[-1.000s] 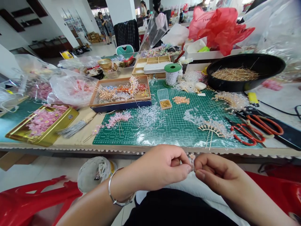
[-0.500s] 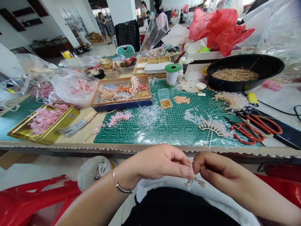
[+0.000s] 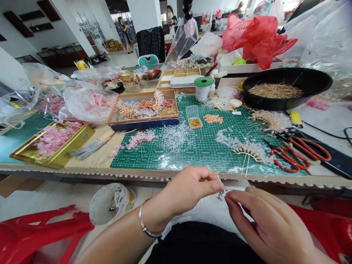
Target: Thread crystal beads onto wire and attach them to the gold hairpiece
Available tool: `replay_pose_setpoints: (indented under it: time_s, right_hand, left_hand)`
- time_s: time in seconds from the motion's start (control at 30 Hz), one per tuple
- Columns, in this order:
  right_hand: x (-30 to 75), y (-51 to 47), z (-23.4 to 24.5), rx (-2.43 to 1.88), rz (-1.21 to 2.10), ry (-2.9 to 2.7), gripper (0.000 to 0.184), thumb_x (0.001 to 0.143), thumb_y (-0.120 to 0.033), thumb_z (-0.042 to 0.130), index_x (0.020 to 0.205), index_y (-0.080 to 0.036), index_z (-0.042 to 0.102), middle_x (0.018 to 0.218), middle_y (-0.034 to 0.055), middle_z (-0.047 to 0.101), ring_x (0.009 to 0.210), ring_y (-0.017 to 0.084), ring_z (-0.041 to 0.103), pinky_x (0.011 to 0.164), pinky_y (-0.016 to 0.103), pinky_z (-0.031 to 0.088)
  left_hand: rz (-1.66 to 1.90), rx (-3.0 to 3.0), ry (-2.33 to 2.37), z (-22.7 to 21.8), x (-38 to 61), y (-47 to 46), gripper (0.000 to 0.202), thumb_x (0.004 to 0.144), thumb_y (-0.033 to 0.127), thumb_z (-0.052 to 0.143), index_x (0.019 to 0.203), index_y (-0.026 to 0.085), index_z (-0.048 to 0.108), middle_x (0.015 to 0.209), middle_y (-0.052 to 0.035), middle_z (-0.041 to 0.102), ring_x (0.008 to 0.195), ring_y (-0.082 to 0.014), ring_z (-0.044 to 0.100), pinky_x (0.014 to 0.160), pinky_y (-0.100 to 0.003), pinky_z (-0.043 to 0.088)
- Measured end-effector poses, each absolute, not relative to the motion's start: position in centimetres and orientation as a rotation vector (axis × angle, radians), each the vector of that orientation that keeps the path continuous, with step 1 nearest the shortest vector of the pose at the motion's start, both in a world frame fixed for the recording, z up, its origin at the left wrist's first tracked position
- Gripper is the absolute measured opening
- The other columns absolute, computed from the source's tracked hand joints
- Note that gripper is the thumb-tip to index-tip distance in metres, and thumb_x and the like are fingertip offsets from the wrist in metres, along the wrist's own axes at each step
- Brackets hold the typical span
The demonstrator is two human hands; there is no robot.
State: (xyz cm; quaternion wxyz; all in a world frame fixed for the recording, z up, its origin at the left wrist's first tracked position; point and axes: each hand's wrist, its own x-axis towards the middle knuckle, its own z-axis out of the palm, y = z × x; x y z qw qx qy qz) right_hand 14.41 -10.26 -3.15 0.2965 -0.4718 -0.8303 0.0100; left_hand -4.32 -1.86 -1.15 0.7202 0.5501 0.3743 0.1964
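My left hand (image 3: pixel 192 187) pinches a thin wire (image 3: pixel 219 183) between thumb and fingertips, held above my lap. A small beaded flower sprig (image 3: pixel 220 195) hangs from the wire just below those fingertips. My right hand (image 3: pixel 264 220) lies lower and to the right, its fingers loosely apart, with the fingertips close to the sprig. I cannot see it holding anything. A silver bangle (image 3: pixel 145 223) circles my left wrist. A white cloth (image 3: pixel 203 212) lies across my black-clad lap under both hands.
The table edge (image 3: pixel 165 176) runs just beyond my hands. On a green cutting mat (image 3: pixel 198 157) lie clear beads, a pink beaded hairpin and a gold fan-shaped hairpin (image 3: pixel 247 156). Orange-handled scissors (image 3: pixel 291 156), a black basin (image 3: pixel 286 88), and a bead tray (image 3: pixel 143 106) stand around it.
My right hand has let go of the wire and dropped lower and to the right. My left hand has lifted slightly, with the sprig still hanging from its fingers.
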Motion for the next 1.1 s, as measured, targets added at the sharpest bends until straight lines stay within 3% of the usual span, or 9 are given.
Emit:
replay_pose_setpoints:
  time_s: [0.13, 0.23, 0.4, 0.57, 0.67, 0.73, 0.83, 0.93, 1.1]
  right_hand:
    - [14.4, -10.1, -3.9, -1.234, -0.017, -2.208, 0.025, 0.095, -0.007, 0.050, 0.118, -0.017, 0.050, 0.073, 0.0053, 0.067, 0.061, 0.018, 0.065, 0.061, 0.031, 0.049]
    - [14.5, -9.8, -4.0, -1.194, -0.068, -2.221, 0.034, 0.094, -0.004, 0.048, 0.127, -0.013, 0.049, 0.070, 0.0033, 0.063, 0.058, 0.017, 0.061, 0.058, 0.029, 0.048]
    - [15.6, -9.3, -4.4, -1.073, -0.167, -2.268, 0.051, 0.093, -0.002, 0.050, 0.143, -0.012, 0.045, 0.064, -0.0013, 0.056, 0.055, 0.017, 0.052, 0.053, 0.029, 0.043]
    - [16.1, -8.7, -5.0, -0.975, -0.075, -2.192, 0.044, 0.089, 0.000, 0.054, 0.131, -0.016, 0.057, 0.063, -0.0015, 0.056, 0.054, 0.016, 0.051, 0.052, 0.029, 0.042]
    - [15.5, -8.6, -4.4, -1.037, 0.053, -2.121, 0.028, 0.094, -0.006, 0.047, 0.116, -0.020, 0.057, 0.069, -0.0006, 0.060, 0.057, 0.015, 0.057, 0.054, 0.026, 0.046]
    - [15.2, -8.8, -3.6, -1.210, 0.314, -2.077, 0.018, 0.099, -0.013, 0.043, 0.103, -0.023, 0.057, 0.073, -0.0004, 0.063, 0.061, 0.015, 0.061, 0.055, 0.024, 0.048]
    - [15.3, -8.9, -2.4, -1.443, 1.082, -1.937, 0.025, 0.104, -0.029, 0.039, 0.088, -0.026, 0.058, 0.076, -0.0015, 0.062, 0.068, 0.015, 0.060, 0.060, 0.024, 0.048]
    - [15.9, -8.7, -1.8, -1.433, 1.624, -1.723, 0.027, 0.102, -0.038, 0.041, 0.088, -0.026, 0.061, 0.079, -0.0018, 0.057, 0.072, 0.015, 0.053, 0.063, 0.023, 0.045]
    - [16.3, -8.1, -2.7, -1.394, 1.894, -1.575, 0.031, 0.091, -0.052, 0.062, 0.084, -0.021, 0.065, 0.069, -0.0035, 0.045, 0.062, 0.011, 0.037, 0.053, 0.024, 0.030]
  left_hand:
    - [0.531, 1.092, 0.822, -1.5, -4.0, -2.1, 0.026, 0.079, 0.039, 0.073, 0.072, 0.015, 0.064, 0.067, 0.0028, 0.052, 0.064, -0.0107, 0.040, 0.066, -0.025, 0.032]
    - [0.567, 0.968, 0.790, -1.5, -4.0, -2.1, 0.028, 0.077, 0.037, 0.075, 0.069, 0.015, 0.061, 0.059, 0.0056, 0.043, 0.054, -0.0078, 0.027, 0.054, -0.025, 0.021]
    - [0.545, 0.793, 0.705, -1.7, -4.1, -2.2, 0.031, 0.077, 0.035, 0.077, 0.068, 0.015, 0.056, 0.055, 0.0086, 0.034, 0.048, -0.0051, 0.018, 0.048, -0.025, 0.009]
    - [0.481, 0.699, 0.602, -2.3, -4.1, -2.3, 0.029, 0.076, 0.035, 0.077, 0.069, 0.015, 0.058, 0.052, 0.0107, 0.028, 0.045, -0.0038, 0.012, 0.045, -0.024, 0.006]
    - [0.397, 0.773, 0.542, -2.2, -4.2, -2.0, 0.032, 0.070, 0.039, 0.082, 0.069, 0.013, 0.064, 0.052, 0.0070, 0.042, 0.044, -0.0035, 0.022, 0.044, -0.023, 0.011]
    - [0.313, 0.897, 0.520, -1.9, -4.5, -1.7, 0.030, 0.069, 0.039, 0.083, 0.071, 0.013, 0.068, 0.061, 0.0020, 0.056, 0.051, -0.0062, 0.041, 0.047, -0.021, 0.026]
    - [0.163, 1.116, 0.526, -1.1, -5.1, -1.0, 0.020, 0.074, 0.034, 0.080, 0.074, 0.016, 0.071, 0.073, 0.0008, 0.065, 0.070, -0.0111, 0.056, 0.066, -0.023, 0.042]
    - [-0.021, 1.312, 0.581, -0.3, -5.4, -0.1, 0.017, 0.073, 0.031, 0.081, 0.075, 0.017, 0.070, 0.065, 0.0059, 0.059, 0.062, -0.0079, 0.050, 0.065, -0.022, 0.039]
    - [-0.229, 1.527, 0.607, 0.6, -5.1, 0.8, 0.021, 0.073, 0.034, 0.081, 0.073, 0.019, 0.067, 0.055, 0.0099, 0.048, 0.051, -0.0054, 0.038, 0.058, -0.022, 0.033]
